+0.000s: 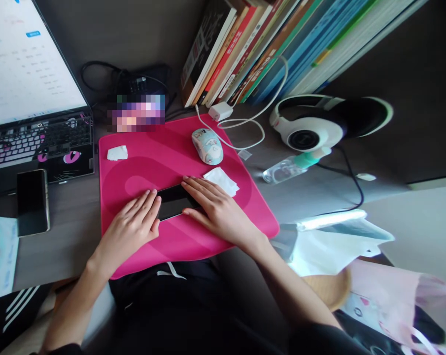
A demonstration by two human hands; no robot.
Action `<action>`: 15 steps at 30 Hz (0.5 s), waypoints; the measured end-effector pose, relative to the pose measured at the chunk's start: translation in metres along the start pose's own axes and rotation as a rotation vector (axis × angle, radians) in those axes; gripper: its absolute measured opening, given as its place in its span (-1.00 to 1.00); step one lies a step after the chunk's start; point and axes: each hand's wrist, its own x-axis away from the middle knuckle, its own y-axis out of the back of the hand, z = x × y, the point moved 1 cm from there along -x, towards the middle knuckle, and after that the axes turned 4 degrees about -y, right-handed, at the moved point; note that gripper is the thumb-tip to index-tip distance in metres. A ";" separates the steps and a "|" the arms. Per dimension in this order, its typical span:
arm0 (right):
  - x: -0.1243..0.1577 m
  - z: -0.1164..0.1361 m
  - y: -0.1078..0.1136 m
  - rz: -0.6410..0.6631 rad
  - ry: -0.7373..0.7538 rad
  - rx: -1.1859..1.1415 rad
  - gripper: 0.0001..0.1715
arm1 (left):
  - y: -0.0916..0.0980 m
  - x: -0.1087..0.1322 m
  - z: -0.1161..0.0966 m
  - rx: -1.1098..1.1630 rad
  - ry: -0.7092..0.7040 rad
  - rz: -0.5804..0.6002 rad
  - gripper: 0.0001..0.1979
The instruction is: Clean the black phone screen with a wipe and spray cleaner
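Left hand (134,223) and right hand (218,208) touch a black device (174,201); grip closure, I cannot tell.

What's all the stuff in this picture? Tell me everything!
Desk: one, grey, centre.
Mat: one, pink, on desk.
Flat device: one, black, on mat.
Mouse: one, pale blue, on mat.
Paper pieces: two, white, on mat.
Laptop: one, black, upper left.
Phone: one, black, near laptop.
Flat item: one, pale blue, left edge.
Books: several, mixed colours, top.
Charger: one, white, near books.
Headphones: one, white and black, right.
Bottle: one, clear and green, near headphones.
Cables: several, black, behind mat.
Blurred item: one, purplish, behind mat.
Bags: two, white and pink, lower right.
Round piece: one, brown, beside bags.
Clothes: some, black, bottom.
Hands: two, bare, at device's ends.
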 end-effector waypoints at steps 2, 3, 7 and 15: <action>0.000 0.000 0.000 0.002 -0.002 0.011 -0.27 | 0.000 0.000 0.001 -0.020 -0.015 -0.014 -0.49; 0.000 0.000 0.000 0.004 -0.001 0.018 -0.28 | -0.001 0.000 0.001 -0.022 -0.017 -0.021 -0.50; 0.000 0.000 -0.001 0.016 0.005 0.033 -0.25 | 0.000 -0.002 0.003 0.035 0.018 -0.063 -0.47; 0.006 -0.007 0.015 -0.224 -0.049 0.101 -0.23 | 0.006 -0.004 0.004 0.281 0.249 -0.125 -0.59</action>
